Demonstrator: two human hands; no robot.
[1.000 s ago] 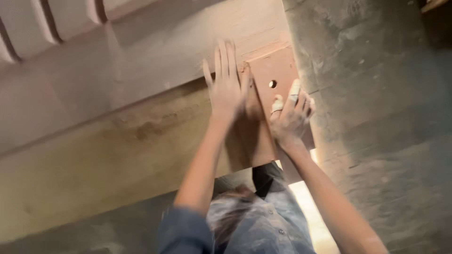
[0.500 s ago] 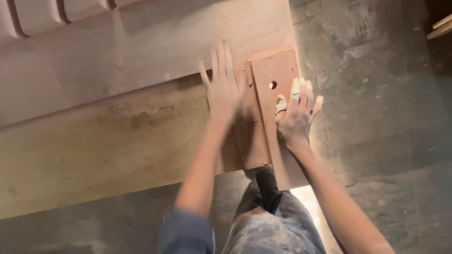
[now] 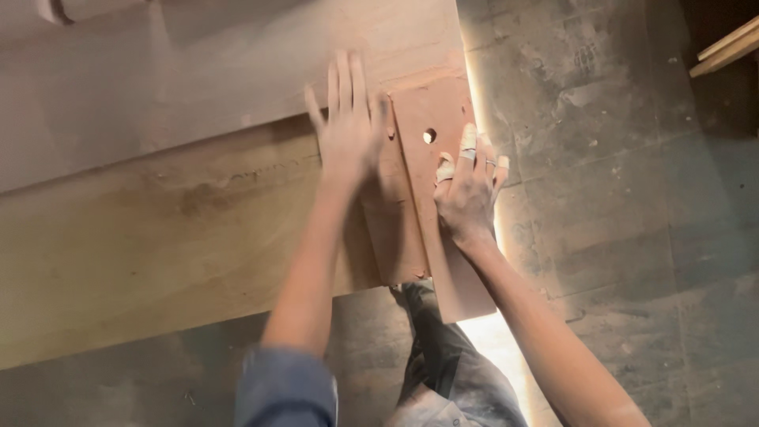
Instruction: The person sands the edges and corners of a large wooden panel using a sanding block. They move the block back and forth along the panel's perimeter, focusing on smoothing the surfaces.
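Reddish-brown wood: a small flat board [image 3: 431, 111] with one round hole [image 3: 429, 136] near its top lies on the right end of a big pale plank [image 3: 158, 229], its lower end sticking out past the plank's near edge. Left hand [image 3: 345, 130] flat, fingers spread and straight, palm down on the seam where the small board meets the plank; not gripping, just pressing. Right hand [image 3: 468, 188] sits on the small board's right side below the hole, fingers bent, tips down on the wood; several fingers wrapped in pale tape [image 3: 468, 140], a ring on one. Not curled round anything, open-handed press, nothing held.

Behind the plank, a wider pinkish-brown panel [image 3: 198, 71] runs to the upper left, with a routed groove at the top corner. Blue sleeve [image 3: 285, 387] on the left forearm, right arm bare. Dusty grey trousers [image 3: 443, 364] below the board. Floor [image 3: 624, 198] is worn grey concrete, stained. A pale wooden strip [image 3: 727, 47] shows at the upper right, well apart from the hands.
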